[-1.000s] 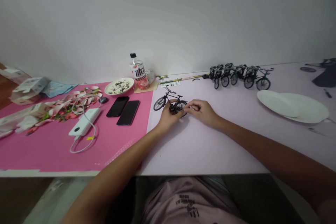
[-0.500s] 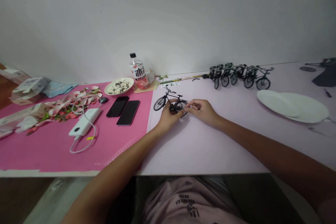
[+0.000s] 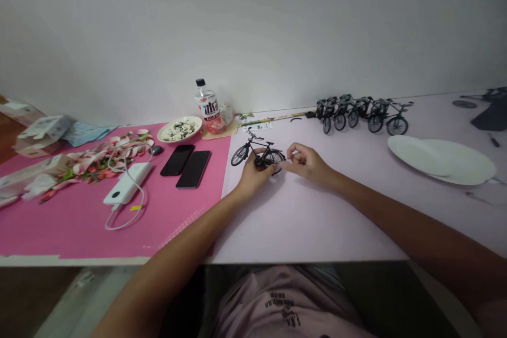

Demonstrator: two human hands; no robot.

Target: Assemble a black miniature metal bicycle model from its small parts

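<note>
A small black model bicycle (image 3: 255, 149) is held above the pale tabletop, its handlebar to the left and its rear wheel to the right. My left hand (image 3: 253, 175) grips it from below, around the pedals and the lower frame. Beside the rear wheel is my right hand (image 3: 308, 162), thumb stretched toward the wheel and the index finger bent and apart from it. Nothing shows between those fingers. Whether the thumb touches the wheel I cannot tell. Part of the rear wheel is hidden by my left thumb.
Several model bicycles (image 3: 358, 113) stand by the wall. White plates (image 3: 467, 163) lie at right, near dark parts (image 3: 493, 113). Leftward are two phones (image 3: 193, 170), a white power bank (image 3: 129, 184) with cable, loose petals (image 3: 99, 163), a bowl of small pieces (image 3: 166, 134) and a bottle (image 3: 209, 111).
My right hand has drawn slightly right from the rear wheel, and its thumb and index finger have parted. My left hand still holds the model bicycle in nearly the same spot.
</note>
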